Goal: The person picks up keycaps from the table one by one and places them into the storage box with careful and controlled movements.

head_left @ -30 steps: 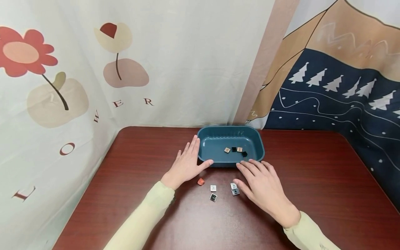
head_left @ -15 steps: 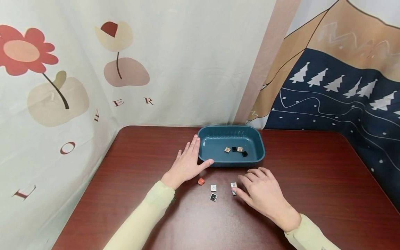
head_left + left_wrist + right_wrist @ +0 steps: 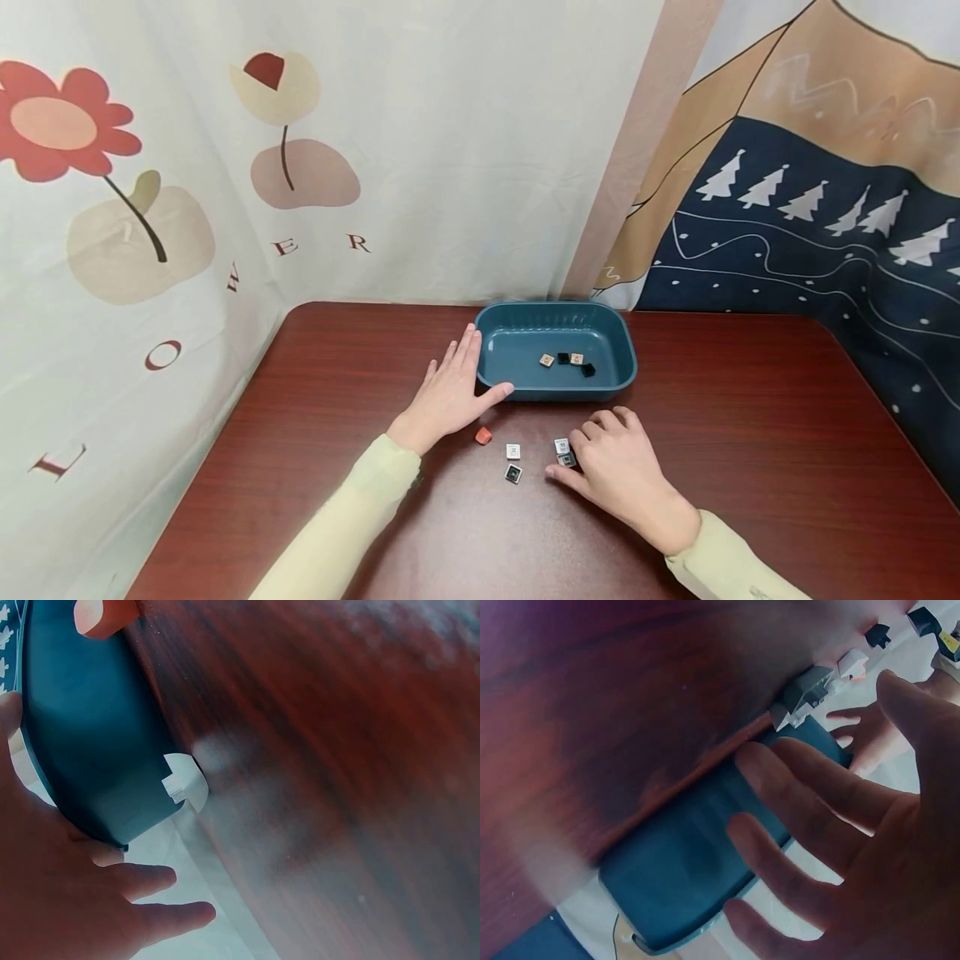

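My left hand point(image 3: 444, 398) rests on the left end of a blue tray point(image 3: 547, 394), fingers straight along its side and thumb on the front rim. Beside my right hand point(image 3: 621, 467) lie a white keycap point(image 3: 562, 447) and a grey keycap point(image 3: 567, 460), touching each other. The right thumb and bent fingers stand around the grey keycap point(image 3: 808, 688); in the right wrist view a gap shows between them, with nothing pinched. Farther left on the table are an orange keycap point(image 3: 483, 436), another white keycap point(image 3: 513, 452) and an upturned black-centred keycap point(image 3: 513, 474).
Inside the tray lie two beige keycaps point(image 3: 547, 360) and two black keycaps point(image 3: 588, 370). The brown table point(image 3: 360, 350) reaches back to a patterned curtain point(image 3: 450, 167) behind the tray.
My right hand has come off the tray's front rim and drawn back toward me, its fingers bending and its thumb lowering beside the grey keycap. The left hand has stayed put.
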Motion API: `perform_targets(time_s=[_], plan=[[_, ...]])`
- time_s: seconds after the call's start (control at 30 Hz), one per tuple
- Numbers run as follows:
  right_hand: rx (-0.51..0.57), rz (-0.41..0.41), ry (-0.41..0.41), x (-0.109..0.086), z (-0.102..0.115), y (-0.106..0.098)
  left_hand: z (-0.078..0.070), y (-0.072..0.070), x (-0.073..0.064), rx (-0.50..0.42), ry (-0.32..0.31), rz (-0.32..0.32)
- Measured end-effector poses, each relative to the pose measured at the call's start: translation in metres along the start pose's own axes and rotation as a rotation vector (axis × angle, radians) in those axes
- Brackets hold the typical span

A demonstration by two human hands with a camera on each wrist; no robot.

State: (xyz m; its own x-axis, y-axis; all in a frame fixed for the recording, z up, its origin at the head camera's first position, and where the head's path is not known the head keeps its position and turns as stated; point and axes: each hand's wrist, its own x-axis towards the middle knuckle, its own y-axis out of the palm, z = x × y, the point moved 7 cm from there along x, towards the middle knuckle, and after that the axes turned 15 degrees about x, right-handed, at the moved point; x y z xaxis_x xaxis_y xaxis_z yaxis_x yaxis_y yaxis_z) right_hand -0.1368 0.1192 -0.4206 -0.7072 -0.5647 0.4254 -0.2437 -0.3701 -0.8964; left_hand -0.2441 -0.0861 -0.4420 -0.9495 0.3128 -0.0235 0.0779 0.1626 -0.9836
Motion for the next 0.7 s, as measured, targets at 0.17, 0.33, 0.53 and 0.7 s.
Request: perform_targets(time_s=[0.17,0.33,0.53,0.7], plan=[[-0.019,0.026,0.027,0.0017,0.0000,0.0060,0.0006,0.0001,-0.0006,0.001,-0.002,0.005],[-0.028,0.059,0.029,0.0019,0.0011,0.0088,-0.0005,-0.0002,-0.0003,0.004,-0.004,0.006],[-0.018,0.083,0.021,0.0013,0.0022,0.0105,-0.0004,-0.0006,-0.0003,0.002,-0.006,0.003],[0.002,0.060,0.003,0.0002,0.0031,0.0091,-0.0003,-0.0003,-0.0007,0.000,-0.003,0.001]])
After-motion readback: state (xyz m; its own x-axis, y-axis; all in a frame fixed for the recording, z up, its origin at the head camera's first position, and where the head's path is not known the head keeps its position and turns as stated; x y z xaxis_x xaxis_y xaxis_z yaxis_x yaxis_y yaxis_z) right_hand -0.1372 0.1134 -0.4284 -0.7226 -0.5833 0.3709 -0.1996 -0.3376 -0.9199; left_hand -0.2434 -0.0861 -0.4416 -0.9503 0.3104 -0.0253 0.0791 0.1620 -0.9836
